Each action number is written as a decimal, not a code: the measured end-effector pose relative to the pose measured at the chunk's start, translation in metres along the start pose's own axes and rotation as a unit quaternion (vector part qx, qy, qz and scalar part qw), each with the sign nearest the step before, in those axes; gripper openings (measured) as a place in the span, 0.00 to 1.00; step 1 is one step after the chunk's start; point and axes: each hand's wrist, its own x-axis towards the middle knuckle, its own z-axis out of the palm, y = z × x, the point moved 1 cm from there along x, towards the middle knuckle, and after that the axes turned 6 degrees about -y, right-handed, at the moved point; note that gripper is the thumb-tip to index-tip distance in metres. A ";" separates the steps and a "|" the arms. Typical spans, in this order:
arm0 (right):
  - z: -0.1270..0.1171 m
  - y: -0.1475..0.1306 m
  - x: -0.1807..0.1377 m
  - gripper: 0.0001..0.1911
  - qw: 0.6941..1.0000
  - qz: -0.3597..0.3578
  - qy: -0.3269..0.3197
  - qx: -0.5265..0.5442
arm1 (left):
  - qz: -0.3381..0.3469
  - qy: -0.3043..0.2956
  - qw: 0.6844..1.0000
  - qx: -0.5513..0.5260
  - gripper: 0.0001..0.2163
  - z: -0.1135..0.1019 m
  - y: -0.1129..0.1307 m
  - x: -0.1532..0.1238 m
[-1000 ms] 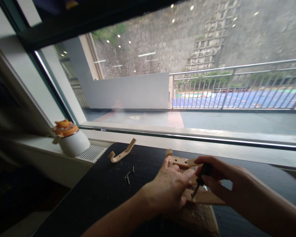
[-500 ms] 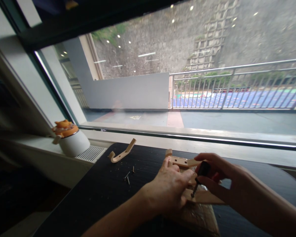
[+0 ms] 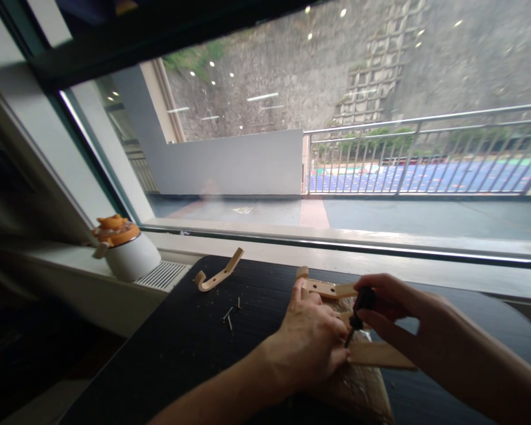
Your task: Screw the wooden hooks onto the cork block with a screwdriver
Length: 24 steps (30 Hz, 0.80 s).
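here the left hand [image 3: 312, 345] clamps the wooden piece [image 3: 380, 355] flat on the counter [image 3: 181, 348] to steady it; the right hand [image 3: 396, 310], grip closed around the screwdriver [image 3: 359, 307], angles its tip onto the wood.

Head-worn camera looks forward and down, close over the dark table [image 3: 181, 348].

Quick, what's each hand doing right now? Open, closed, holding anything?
Left hand: palm down on the wood parts; whether it has a grip cannot be told.
Right hand: closed on the screwdriver.
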 end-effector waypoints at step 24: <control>-0.006 -0.013 -0.003 0.11 1.000 0.018 -0.018 -0.013 | 0.016 -0.080 0.992 -0.094 0.07 -0.046 -0.009 -0.011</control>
